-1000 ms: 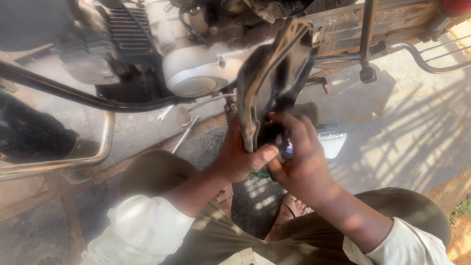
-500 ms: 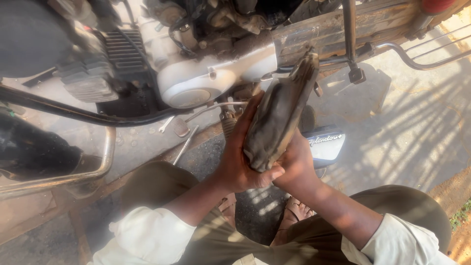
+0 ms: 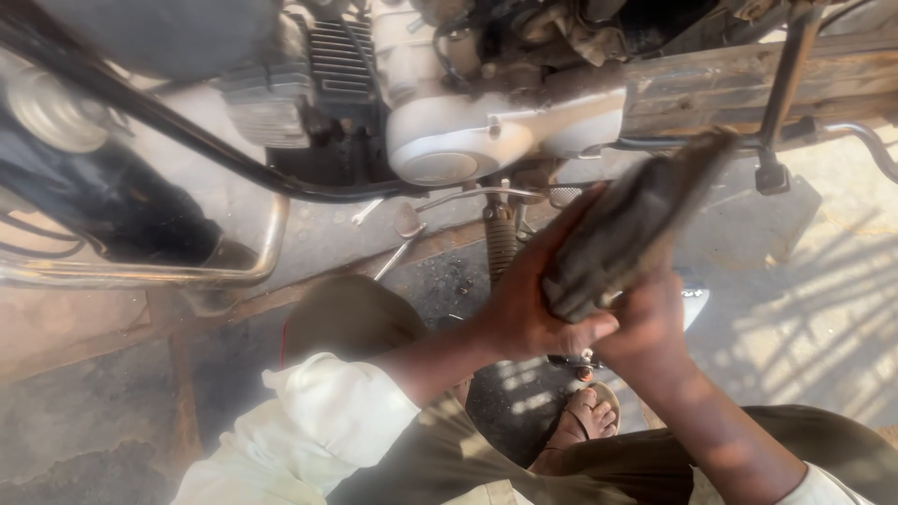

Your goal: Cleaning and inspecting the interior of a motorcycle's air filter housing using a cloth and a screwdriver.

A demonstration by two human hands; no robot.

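Dark, grimy metal cover plate, one piece, elongated and seen nearly edge-on, tilts up to the right between your two hands, in front of the motorcycle engine. Your left hand wraps its lower end from the left, fingers curled together and clamped under the edge. Your right hand grips the same end from below and behind; its fingers lie hidden behind the plate, so you cannot tell how far they spread, only that the hand presses firmly against it. Both cream sleeves are pushed back on the forearms.

Beyond the plate stands one silver-white rounded engine casing with a finned cylinder block to its left. One coiled spring hangs below the casing. Two slim metal tools lie on the stained concrete floor. One curved chrome guard tube runs at left, and one black frame tube crosses diagonally above it. One sandalled foot shows between your knees.

Compared with half a second earlier, the plate has swung further rightward and flatter, its upper tip now nearer the black foot-rest bracket, and your hands sit lower on it.
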